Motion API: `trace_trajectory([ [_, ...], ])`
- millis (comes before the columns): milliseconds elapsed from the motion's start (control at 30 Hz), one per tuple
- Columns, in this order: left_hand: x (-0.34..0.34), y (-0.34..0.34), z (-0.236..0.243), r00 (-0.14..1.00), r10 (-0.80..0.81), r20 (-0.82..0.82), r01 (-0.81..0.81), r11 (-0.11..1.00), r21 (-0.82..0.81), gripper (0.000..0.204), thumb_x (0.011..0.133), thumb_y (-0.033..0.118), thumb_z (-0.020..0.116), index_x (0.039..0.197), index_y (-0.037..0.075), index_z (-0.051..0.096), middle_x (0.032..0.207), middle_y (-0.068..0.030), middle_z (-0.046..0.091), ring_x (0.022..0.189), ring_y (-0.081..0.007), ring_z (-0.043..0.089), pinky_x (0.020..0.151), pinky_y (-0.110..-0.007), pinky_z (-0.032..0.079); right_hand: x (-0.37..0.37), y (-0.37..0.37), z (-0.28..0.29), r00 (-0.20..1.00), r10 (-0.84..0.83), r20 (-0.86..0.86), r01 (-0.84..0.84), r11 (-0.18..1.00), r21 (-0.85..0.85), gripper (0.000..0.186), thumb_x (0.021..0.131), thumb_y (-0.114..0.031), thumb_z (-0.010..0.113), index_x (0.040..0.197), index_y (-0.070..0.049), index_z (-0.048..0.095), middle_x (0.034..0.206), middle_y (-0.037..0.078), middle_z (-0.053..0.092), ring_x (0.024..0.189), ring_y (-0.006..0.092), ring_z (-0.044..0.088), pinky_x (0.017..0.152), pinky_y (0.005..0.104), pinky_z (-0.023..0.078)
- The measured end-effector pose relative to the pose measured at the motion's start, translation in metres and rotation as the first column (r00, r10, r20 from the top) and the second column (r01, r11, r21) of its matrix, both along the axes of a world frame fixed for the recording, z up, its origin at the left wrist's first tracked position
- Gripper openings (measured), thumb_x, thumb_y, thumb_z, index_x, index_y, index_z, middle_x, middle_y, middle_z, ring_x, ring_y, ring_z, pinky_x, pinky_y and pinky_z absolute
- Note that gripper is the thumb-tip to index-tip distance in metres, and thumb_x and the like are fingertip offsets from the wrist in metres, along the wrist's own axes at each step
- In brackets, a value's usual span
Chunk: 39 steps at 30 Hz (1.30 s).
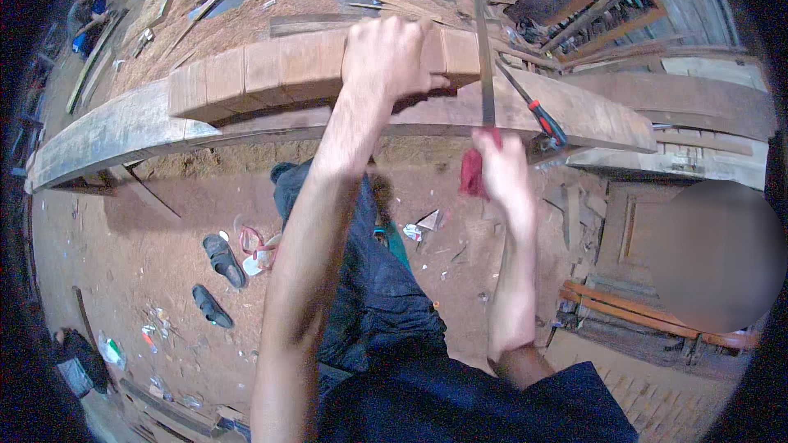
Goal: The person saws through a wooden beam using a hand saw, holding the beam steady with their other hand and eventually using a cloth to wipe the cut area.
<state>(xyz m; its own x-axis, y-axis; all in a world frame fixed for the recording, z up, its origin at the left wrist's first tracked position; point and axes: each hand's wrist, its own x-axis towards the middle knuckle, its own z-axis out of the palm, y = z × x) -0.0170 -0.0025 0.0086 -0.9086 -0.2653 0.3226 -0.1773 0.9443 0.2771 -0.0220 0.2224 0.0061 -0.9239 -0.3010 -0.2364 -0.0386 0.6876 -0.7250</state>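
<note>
A thick block of wood (308, 61) with several lines across it lies along a long heavy plank (271, 125). My left hand (387, 53) is closed over the top of the block, right of its middle. In my right hand (506, 168) is the red handle of a handsaw, with the fingers wrapped round it. The saw's long blade (484, 57) points away from me, right beside the block's right end; whether it touches the wood I cannot tell. Just right of the blade, a slim tool with a red and black handle (548, 121) rests on the plank.
Sawdust and offcuts (205, 12) cover the ground beyond the plank. Dark sandals (223, 261) lie on the floor at the left. Stacked boards (657, 328) and a carved wooden panel (628, 226) are on the right. A person (86, 20) is at the far left.
</note>
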Motion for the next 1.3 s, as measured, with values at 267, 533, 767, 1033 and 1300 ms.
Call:
trace_trajectory([
  [267,0.006,0.002,-0.006,0.994,-0.044,-0.099,0.035,0.995,-0.09,0.076,0.061,0.061,0.086,0.117,0.013,0.068,0.084,-0.0116,0.073,0.087,-0.0273,0.073,0.082,-0.041,0.057,0.063,0.035,0.005,0.996,-0.084,-0.022,0.083,0.995,-0.057,0.043,0.102,-0.031,0.056,0.074,0.0,0.065,0.058,0.007,0.063,0.05,0.0169,0.061,0.048,0.0346,0.047],
  [533,0.022,0.023,-0.039,0.961,-0.077,-0.265,0.02,0.977,-0.211,0.075,0.055,0.043,0.092,0.121,0.017,0.067,0.115,-0.0079,0.068,0.108,-0.0248,0.066,0.093,-0.039,0.052,0.002,0.005,0.016,0.997,-0.057,-0.05,0.048,0.984,-0.17,0.045,0.101,-0.036,0.057,0.076,0.0,0.07,0.063,0.01,0.068,0.05,0.0153,0.062,0.049,0.0324,0.047],
  [767,0.025,0.027,-0.044,0.944,-0.084,-0.318,0.017,0.978,-0.209,0.071,0.052,0.039,0.091,0.116,0.018,0.067,0.104,-0.006,0.066,0.103,-0.0243,0.066,0.089,-0.04,0.053,-0.019,-0.006,0.003,0.978,-0.013,-0.21,-0.001,0.998,-0.07,0.043,0.099,-0.036,0.06,0.081,0.002,0.072,0.063,0.01,0.068,0.058,0.0193,0.065,0.057,0.0372,0.05],
  [1033,0.026,0.027,-0.041,0.948,-0.083,-0.308,0.011,0.974,-0.228,0.067,0.054,0.04,0.091,0.112,0.018,0.067,0.104,-0.0056,0.066,0.102,-0.0241,0.066,0.088,-0.039,0.053,-0.016,-0.013,0.011,0.99,-0.071,-0.122,0.065,0.996,-0.053,0.043,0.097,-0.036,0.062,0.085,0.003,0.074,0.068,0.014,0.07,0.064,0.0216,0.069,0.061,0.0395,0.051],
  [1300,0.023,0.02,-0.034,0.951,-0.08,-0.297,0.018,0.978,-0.208,0.075,0.056,0.047,0.091,0.121,0.018,0.067,0.103,-0.0092,0.07,0.099,-0.0269,0.069,0.086,-0.041,0.055,-0.01,-0.008,-0.014,0.96,0.015,-0.279,0.007,0.997,0.077,0.044,0.098,-0.034,0.057,0.085,0.005,0.072,0.067,0.019,0.069,0.067,0.0273,0.072,0.063,0.0434,0.051],
])
